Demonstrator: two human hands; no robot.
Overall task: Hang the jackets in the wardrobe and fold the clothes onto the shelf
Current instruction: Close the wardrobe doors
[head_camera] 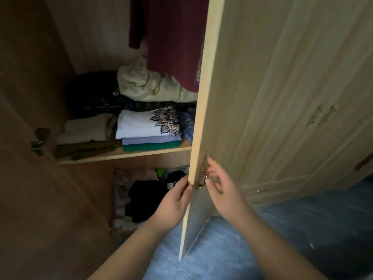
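A light wooden wardrobe door (214, 98) stands edge-on in front of me. My left hand (173, 203) grips the door's edge from the inner side. My right hand (220, 184) curls its fingers round the gold handle (202, 174) on the outer face. Inside, a maroon garment (173, 37) hangs from above. The shelf (125, 155) carries folded clothes: a white top with a black mandala print (145, 124) on a lilac and a green piece, a beige stack (86, 130), dark items and a cream bundle (145, 85).
The left wardrobe door (30, 158) is swung open, its handle (39, 141) facing in. Loose dark and patterned clothes (141, 195) lie on the wardrobe floor. A closed wardrobe section (302, 98) fills the right. Blue carpet (262, 249) covers the floor.
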